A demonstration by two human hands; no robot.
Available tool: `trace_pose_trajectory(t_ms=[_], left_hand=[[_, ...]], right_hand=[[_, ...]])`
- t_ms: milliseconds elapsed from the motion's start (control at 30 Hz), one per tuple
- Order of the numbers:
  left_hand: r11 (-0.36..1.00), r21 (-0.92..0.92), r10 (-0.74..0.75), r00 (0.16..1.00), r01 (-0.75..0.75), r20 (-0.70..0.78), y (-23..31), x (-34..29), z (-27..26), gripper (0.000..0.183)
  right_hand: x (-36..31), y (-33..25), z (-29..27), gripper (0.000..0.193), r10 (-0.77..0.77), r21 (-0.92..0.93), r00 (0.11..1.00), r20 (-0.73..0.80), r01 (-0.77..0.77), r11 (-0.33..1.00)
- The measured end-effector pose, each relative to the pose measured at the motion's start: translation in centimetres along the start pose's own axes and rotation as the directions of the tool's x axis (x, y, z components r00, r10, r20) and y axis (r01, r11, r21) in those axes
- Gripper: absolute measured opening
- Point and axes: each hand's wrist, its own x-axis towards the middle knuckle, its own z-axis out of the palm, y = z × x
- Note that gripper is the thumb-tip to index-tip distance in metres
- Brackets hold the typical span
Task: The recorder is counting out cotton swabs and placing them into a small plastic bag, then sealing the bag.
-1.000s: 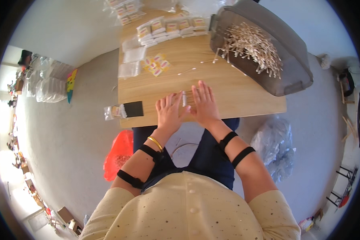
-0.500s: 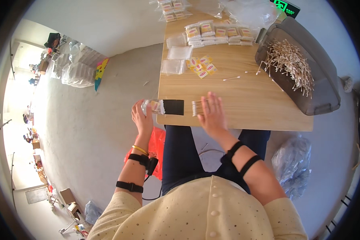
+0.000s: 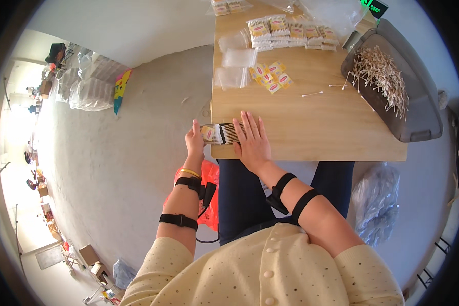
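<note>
At the table's left edge my left hand (image 3: 194, 141) grips a small clear bag of cotton swabs (image 3: 207, 133), with a yellow and white card showing in it. A black flat strip (image 3: 223, 133) shows at the bag's mouth, mostly covered by swabs. My right hand (image 3: 254, 145) lies flat with its fingers stretched out, over a row of loose cotton swabs (image 3: 231, 133) on the strip. These swabs lie side by side, pointing at the bag; the fingers hide their right part.
Farther back lie yellow and white cards (image 3: 272, 76), empty clear bags (image 3: 238, 57) and rows of filled swab bags (image 3: 289, 32). A grey bin (image 3: 418, 120) of loose swabs (image 3: 381, 76) stands tilted at the right. One stray swab (image 3: 312, 94) lies on the wooden table (image 3: 336, 125).
My right hand has slid left across the table, bringing the loose swabs over the black strip up to the bag. My left hand still holds the bag. The view has shifted slightly.
</note>
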Motion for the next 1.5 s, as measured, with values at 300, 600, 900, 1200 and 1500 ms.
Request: trace_pose_trajectory(t_ms=[300, 600, 900, 1200, 1500], left_hand=[[0.924, -0.306, -0.155, 0.955, 0.231, 0.252, -0.5, 0.1, 0.5, 0.055], [0.989, -0.146, -0.017, 1.000, 0.018, 0.010, 1.7, -1.5, 0.8, 0.058], [0.997, -0.068, 0.027, 0.999, -0.026, 0.017, 0.8, -0.3, 0.2, 0.062], [0.998, -0.046, 0.038, 0.999, -0.037, 0.021, 1.1, -0.4, 0.7, 0.064], [0.999, -0.015, 0.030, 0.999, -0.030, 0.015, 1.1, -0.5, 0.5, 0.064]], right_hand=[[0.4, -0.5, 0.6, 0.077, -0.024, 0.029, 0.999, -0.048, 0.026, 0.999], [2.1, -4.9, 0.9, 0.096, 0.045, 0.114, 0.994, 0.102, -0.057, 0.992], [1.3, -2.7, 1.4, 0.075, -0.090, 0.273, 0.974, -0.207, 0.146, 0.951], [1.0, -0.7, 0.3, 0.018, -0.210, 0.316, 0.930, -0.302, 0.306, 0.898], [-0.5, 2.5, -1.5, 0.010, -0.149, 0.269, 0.946, -0.287, 0.229, 0.936]])
